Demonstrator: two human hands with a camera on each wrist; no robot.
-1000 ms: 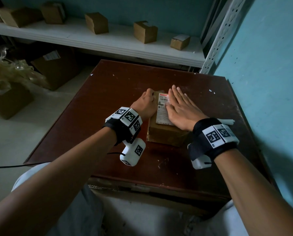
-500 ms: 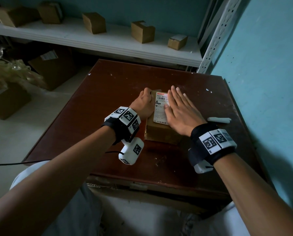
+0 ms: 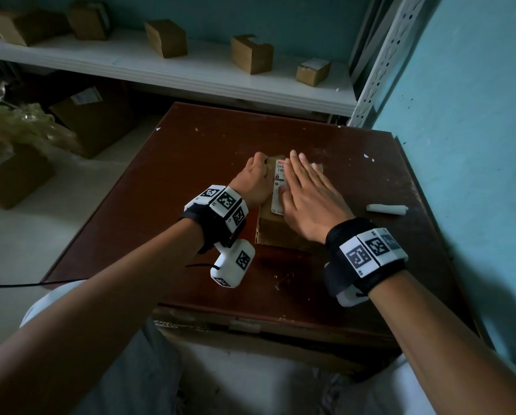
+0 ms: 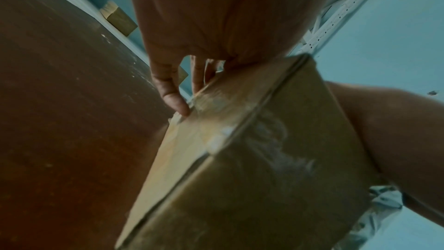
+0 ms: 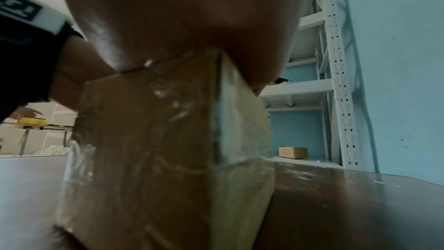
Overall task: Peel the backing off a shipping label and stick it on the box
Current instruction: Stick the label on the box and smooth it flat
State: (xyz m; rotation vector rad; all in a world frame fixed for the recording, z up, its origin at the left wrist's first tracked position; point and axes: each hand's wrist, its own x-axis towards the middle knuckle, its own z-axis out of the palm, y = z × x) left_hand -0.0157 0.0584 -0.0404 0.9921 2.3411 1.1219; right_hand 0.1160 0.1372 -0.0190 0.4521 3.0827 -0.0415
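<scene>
A small brown cardboard box (image 3: 276,232) sits mid-table, also seen close up as the box (image 4: 252,159) and the box (image 5: 156,140). A white shipping label (image 3: 278,187) with a barcode lies flat on its top. My right hand (image 3: 307,190) lies palm down with straight fingers over the label's right side and the box top. My left hand (image 3: 252,182) grips the box's left edge with curled fingers; in the left wrist view its fingers (image 4: 173,92) reach down the box's side. The rolled white backing strip (image 3: 387,209) lies on the table to the right.
The dark brown table (image 3: 190,175) stands against a blue wall (image 3: 475,145) on the right. A white shelf (image 3: 190,76) behind carries several small cardboard boxes. Larger cartons (image 3: 97,121) and crumpled plastic sit on the floor at left.
My right hand has slid left across the label, covering more of it. My left hand has kept its grip on the box's left edge.
</scene>
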